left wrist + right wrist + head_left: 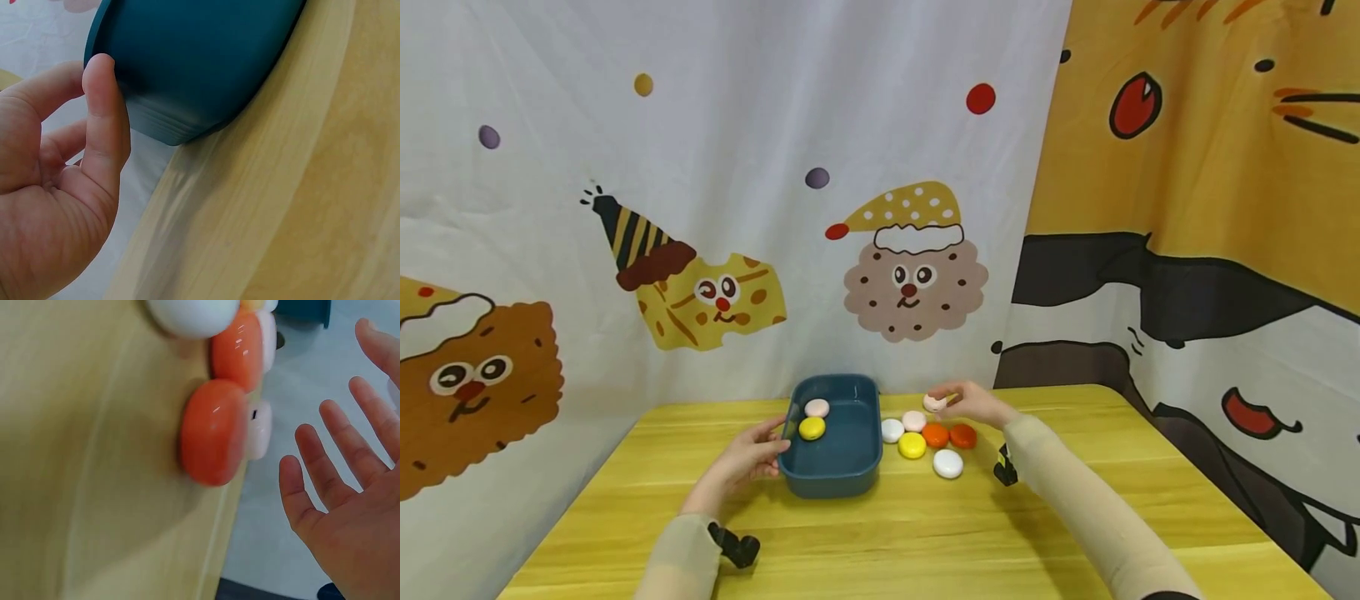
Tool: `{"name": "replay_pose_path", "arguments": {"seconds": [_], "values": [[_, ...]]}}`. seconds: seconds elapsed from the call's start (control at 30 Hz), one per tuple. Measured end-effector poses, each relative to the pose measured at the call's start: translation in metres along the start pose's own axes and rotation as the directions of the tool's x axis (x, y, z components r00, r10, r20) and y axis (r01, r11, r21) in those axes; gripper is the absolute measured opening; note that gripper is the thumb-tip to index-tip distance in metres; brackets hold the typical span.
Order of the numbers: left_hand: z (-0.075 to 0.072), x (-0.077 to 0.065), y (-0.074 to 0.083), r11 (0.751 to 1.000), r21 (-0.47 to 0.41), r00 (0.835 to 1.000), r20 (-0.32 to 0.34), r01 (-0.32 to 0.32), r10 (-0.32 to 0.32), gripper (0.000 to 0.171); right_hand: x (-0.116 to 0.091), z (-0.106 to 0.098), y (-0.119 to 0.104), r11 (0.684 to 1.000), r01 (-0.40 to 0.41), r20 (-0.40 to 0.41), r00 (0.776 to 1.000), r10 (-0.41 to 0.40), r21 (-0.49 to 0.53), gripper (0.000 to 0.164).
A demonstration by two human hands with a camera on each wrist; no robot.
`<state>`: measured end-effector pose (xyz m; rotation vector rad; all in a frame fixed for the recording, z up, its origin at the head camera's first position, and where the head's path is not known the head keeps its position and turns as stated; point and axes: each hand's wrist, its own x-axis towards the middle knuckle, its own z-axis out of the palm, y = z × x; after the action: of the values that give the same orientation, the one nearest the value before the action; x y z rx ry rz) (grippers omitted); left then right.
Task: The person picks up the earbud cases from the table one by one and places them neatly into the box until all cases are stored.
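A dark teal plastic box (852,442) stands on the table, a pale pink disc (817,408) and a yellow disc (812,428) inside it. My left hand (745,457) holds the box at its left rim; the left wrist view shows the thumb (100,87) against its wall. My right hand (976,405) is over the far end of a group of smooth rounded discs, nearest a pale pink disc (934,403). In the right wrist view its fingers (340,444) are spread and straight, apart from that disc and an orange-red disc (214,432).
Right of the box lie a white disc (892,431), another pink disc (913,421), a yellow disc (912,445), two orange-red discs (936,435) and a nearer white disc (948,463). A cartoon-printed curtain (737,167) hangs behind the wooden table (850,542).
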<state>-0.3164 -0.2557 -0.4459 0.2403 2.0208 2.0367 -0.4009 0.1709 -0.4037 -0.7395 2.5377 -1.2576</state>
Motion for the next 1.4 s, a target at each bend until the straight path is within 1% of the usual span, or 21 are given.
{"name": "replay_pose_path", "arguments": {"seconds": [0.23, 0.37, 0.5, 0.63, 0.87, 0.93, 1.07, 1.17, 1.4], "values": [[0.001, 0.000, 0.000, 1.000, 0.012, 1.000, -0.011, -0.001, 0.001, 0.071, -0.007, 0.001, 0.017, 0.997, -0.071, -0.029, 0.997, 0.070, -0.033, 0.052], [0.002, 0.000, 0.000, 1.000, 0.009, 0.999, -0.033, 0.007, -0.006, 0.072, -0.012, 0.002, 0.025, 0.997, -0.072, -0.030, 0.997, 0.071, -0.038, 0.050], [0.002, 0.001, 0.000, 1.000, 0.008, 0.999, -0.045, 0.010, -0.009, 0.069, -0.016, 0.003, 0.030, 0.997, -0.056, -0.035, 0.998, 0.055, -0.043, 0.053], [0.002, 0.001, 0.000, 1.000, 0.007, 0.999, -0.041, 0.010, -0.009, 0.066, -0.020, 0.005, 0.037, 0.998, -0.048, -0.034, 0.998, 0.046, -0.035, 0.053], [0.002, 0.000, 0.001, 1.000, 0.003, 1.000, -0.030, 0.010, -0.010, 0.066, -0.023, 0.005, 0.048, 0.996, -0.075, -0.043, 0.996, 0.073, -0.046, 0.052], [0.002, 0.000, 0.001, 1.000, 0.000, 1.000, -0.030, 0.008, -0.008, 0.067, -0.023, 0.005, 0.049, 0.996, -0.081, -0.045, 0.996, 0.079, -0.043, 0.052], [0.001, 0.001, -0.001, 1.000, -0.003, 1.000, -0.025, 0.005, -0.005, 0.071, -0.023, 0.006, 0.052, 0.997, -0.069, -0.035, 0.997, 0.068, -0.044, 0.052], [0.001, 0.002, -0.001, 1.000, 0.000, 1.000, -0.028, 0.008, -0.008, 0.071, -0.022, 0.006, 0.054, 0.996, -0.063, -0.028, 0.998, 0.062, -0.058, 0.053], [0.001, 0.002, -0.001, 1.000, 0.012, 0.999, -0.035, 0.013, -0.013, 0.069, -0.021, 0.007, 0.059, 0.994, -0.088, -0.030, 0.996, 0.086, -0.071, 0.052]]}}
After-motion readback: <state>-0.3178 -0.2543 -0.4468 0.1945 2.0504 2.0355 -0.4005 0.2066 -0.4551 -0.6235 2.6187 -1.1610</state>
